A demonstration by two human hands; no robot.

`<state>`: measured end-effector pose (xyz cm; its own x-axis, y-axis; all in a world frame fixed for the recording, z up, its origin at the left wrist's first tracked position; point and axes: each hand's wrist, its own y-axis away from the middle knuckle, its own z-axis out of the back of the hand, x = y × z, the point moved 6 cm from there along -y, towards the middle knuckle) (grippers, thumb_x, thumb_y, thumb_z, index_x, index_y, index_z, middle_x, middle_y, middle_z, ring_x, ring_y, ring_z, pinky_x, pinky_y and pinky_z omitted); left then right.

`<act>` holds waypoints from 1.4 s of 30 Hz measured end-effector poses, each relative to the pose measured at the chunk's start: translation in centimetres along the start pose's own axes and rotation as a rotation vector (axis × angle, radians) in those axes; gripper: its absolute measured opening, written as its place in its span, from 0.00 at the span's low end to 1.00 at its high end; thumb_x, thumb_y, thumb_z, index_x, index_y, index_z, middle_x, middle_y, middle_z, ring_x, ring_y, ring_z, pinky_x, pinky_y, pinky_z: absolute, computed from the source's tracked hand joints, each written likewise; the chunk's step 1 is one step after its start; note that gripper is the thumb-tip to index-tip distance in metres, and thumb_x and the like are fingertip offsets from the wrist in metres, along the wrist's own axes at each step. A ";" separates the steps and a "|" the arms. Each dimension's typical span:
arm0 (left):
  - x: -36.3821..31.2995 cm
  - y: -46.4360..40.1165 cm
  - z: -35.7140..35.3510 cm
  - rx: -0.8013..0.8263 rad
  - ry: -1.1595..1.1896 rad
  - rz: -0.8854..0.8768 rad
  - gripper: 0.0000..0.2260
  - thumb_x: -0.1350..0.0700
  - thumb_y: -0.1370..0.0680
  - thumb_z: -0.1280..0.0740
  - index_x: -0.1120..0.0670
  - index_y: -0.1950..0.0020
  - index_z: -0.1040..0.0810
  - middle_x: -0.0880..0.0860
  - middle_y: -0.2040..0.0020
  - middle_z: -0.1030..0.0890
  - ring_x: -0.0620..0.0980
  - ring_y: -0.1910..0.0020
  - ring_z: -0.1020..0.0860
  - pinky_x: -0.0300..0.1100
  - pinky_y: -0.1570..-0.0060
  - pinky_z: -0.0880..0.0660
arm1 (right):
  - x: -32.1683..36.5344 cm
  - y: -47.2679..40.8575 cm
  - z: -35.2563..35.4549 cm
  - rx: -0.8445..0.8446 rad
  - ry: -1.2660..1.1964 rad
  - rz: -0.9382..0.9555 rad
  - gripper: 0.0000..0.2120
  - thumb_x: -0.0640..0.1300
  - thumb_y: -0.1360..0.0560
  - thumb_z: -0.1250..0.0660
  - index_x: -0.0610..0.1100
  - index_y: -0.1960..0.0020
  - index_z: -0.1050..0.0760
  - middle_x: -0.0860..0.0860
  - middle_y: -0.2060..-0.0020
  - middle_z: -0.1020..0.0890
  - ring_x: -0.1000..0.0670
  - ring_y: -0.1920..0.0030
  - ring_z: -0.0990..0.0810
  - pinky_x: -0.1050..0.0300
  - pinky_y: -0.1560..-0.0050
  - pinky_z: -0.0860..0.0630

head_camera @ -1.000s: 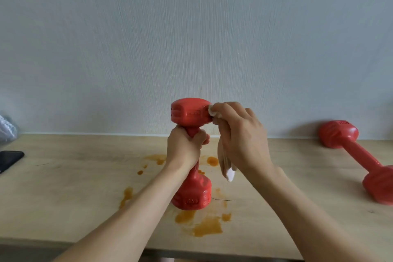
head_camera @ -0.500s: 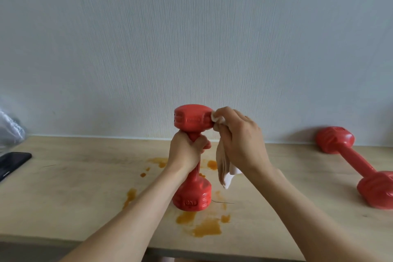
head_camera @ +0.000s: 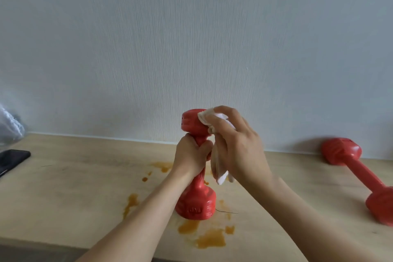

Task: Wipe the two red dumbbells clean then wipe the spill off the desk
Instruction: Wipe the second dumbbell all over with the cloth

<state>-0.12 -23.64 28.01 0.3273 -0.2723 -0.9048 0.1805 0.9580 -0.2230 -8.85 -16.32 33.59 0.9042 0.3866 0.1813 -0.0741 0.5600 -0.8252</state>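
Your left hand (head_camera: 192, 155) fists the upright dumbbell (head_camera: 196, 202) handle; your right hand (head_camera: 238, 147) fingers press a white tissue (head_camera: 207, 118) onto its top.

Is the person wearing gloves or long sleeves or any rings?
No. Both the left hand and the right hand are bare, with no gloves. Both forearms are uncovered as far as the picture shows, with no sleeves, watch or bracelet. No rings show on the visible fingers.
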 end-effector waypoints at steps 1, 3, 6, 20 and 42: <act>0.0 0.1 -0.2 0.012 -0.013 0.004 0.14 0.63 0.28 0.36 0.56 0.74 0.32 0.46 0.82 0.31 0.43 0.80 0.32 0.31 0.79 0.37 | -0.6 0.2 0.0 0.008 -0.030 -0.027 0.18 0.42 0.26 0.44 0.49 0.40 0.23 0.51 0.41 0.24 0.45 0.54 0.21 0.52 0.59 0.22; 0.1 -0.1 -0.8 0.039 -0.026 0.011 0.14 0.62 0.29 0.37 0.56 0.75 0.30 0.47 0.81 0.28 0.47 0.77 0.27 0.35 0.74 0.32 | -1.6 0.3 0.1 0.019 -0.103 -0.072 0.19 0.45 0.26 0.46 0.49 0.40 0.24 0.52 0.41 0.24 0.46 0.53 0.20 0.53 0.56 0.22; 0.0 -0.1 -1.3 0.051 -0.012 0.010 0.13 0.62 0.29 0.37 0.55 0.74 0.29 0.47 0.81 0.26 0.45 0.77 0.26 0.36 0.72 0.30 | -3.2 0.4 0.3 0.025 -0.212 -0.170 0.18 0.44 0.23 0.45 0.49 0.38 0.25 0.52 0.42 0.24 0.50 0.50 0.21 0.57 0.50 0.25; -0.1 0.2 -1.6 0.023 0.054 -0.015 0.11 0.63 0.28 0.37 0.57 0.71 0.27 0.48 0.80 0.26 0.44 0.78 0.27 0.36 0.72 0.29 | -2.1 1.3 1.1 -0.059 -0.276 -0.126 0.16 0.39 0.25 0.44 0.46 0.43 0.22 0.55 0.45 0.25 0.55 0.53 0.21 0.57 0.55 0.23; -0.7 0.2 -1.5 0.034 0.098 -0.039 0.14 0.66 0.27 0.39 0.58 0.72 0.27 0.48 0.80 0.25 0.41 0.78 0.25 0.30 0.73 0.29 | -2.6 1.0 1.6 -0.038 -0.244 -0.141 0.17 0.38 0.24 0.44 0.44 0.39 0.23 0.51 0.44 0.23 0.47 0.48 0.23 0.56 0.50 0.25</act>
<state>-1.74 -23.13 28.04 0.2272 -0.2976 -0.9273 0.2237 0.9426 -0.2478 -11.96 -15.57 33.16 0.7764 0.4741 0.4152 0.0653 0.5947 -0.8013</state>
